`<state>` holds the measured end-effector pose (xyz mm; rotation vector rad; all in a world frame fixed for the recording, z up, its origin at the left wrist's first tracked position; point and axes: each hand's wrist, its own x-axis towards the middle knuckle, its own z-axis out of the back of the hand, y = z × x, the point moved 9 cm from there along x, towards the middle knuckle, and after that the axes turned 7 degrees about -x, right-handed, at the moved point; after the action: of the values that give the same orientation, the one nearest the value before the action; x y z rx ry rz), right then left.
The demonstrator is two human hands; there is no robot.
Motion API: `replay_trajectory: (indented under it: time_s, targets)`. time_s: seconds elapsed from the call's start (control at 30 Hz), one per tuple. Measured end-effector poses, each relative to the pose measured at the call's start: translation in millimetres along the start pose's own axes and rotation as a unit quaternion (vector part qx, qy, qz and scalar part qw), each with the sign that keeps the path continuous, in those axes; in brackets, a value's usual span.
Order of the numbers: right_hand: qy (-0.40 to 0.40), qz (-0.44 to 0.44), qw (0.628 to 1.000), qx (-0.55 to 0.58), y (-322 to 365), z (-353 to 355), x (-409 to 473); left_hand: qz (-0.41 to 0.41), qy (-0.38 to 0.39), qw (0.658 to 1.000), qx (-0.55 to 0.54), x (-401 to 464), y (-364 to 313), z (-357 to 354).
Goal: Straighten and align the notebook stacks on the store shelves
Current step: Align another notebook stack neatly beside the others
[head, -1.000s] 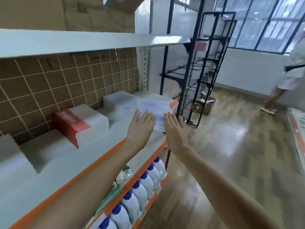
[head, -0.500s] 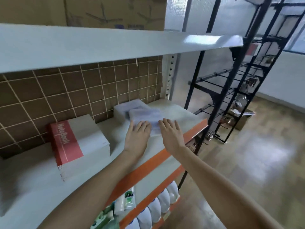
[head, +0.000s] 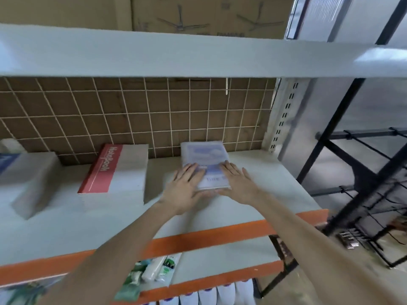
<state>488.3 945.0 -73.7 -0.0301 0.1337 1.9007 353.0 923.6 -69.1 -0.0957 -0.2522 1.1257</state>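
While both hands lie flat with fingers straight, neither one curls round anything: the left hand (head: 184, 190) presses on the near left corner of the blue notebook stack (head: 204, 160), and the right hand (head: 239, 183) presses on its near right corner, fingertips pointing toward the back of the shelf. That stack (its cover pale blue and white, the print too blurred to read) sits on the grey shelf (head: 275, 186), its far end close against the wire grid panel (head: 141, 111) at the back. To its left, apart from it, lies a taller stack with a red cover strip reading "Notebook" (head: 103, 168). Further left is another grey stack (head: 33, 179) with a blue patch on top, blurred. An orange strip (head: 198, 241) runs along the shelf's front edge. Below it, a lower shelf holds white tubes and green packets (head: 158, 269), and white bottles (head: 220, 293) stand lower still. Overhead, cardboard boxes (head: 198, 16) printed with fan drawings rest on the upper shelf (head: 154, 56). A black wire rack (head: 363, 183) stands at the right.
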Motion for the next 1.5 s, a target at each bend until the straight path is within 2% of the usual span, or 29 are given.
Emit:
replay_trajectory:
  time_s: [0.1,0.17,0.27,0.37,0.57,0.93,1.17,1.33,1.5]
  targets:
    - [-0.007,0.043,0.997,0.067,-4.3,0.3,-3.8,0.084,0.001,0.996,-0.023,-13.9,13.8,3.8]
    - [-0.027,0.049,0.992,0.116,-13.2,3.4,-8.7,0.125,-0.027,0.988,-0.089,-23.5,21.1,10.3]
    - [-0.053,0.040,0.981,0.180,-27.5,9.9,-17.1,0.144,-0.102,0.972,-0.157,-35.8,21.1,21.2]
    - [-0.063,0.043,0.968,0.239,-32.4,14.3,-21.7,0.183,-0.099,0.960,-0.188,-38.7,20.4,16.9]
    - [-0.070,0.017,0.943,0.326,-43.8,15.9,-19.7,0.202,-0.095,0.950,-0.220,-21.3,16.6,15.6]
    - [-0.018,-0.014,0.938,0.345,-47.8,7.4,-8.5,0.230,-0.092,0.940,-0.235,-17.3,30.4,6.4]
    - [-0.017,-0.003,0.938,0.345,-45.7,8.2,-7.2,0.236,-0.096,0.936,-0.244,-18.9,28.9,4.6]
    - [-0.016,-0.003,0.942,0.336,-42.8,7.0,-8.5,0.249,-0.118,0.920,-0.279,-21.5,27.7,2.4]
    - [-0.013,0.001,0.945,0.328,-42.4,7.4,-7.2,0.254,-0.102,0.924,-0.266,-19.1,24.5,0.8]
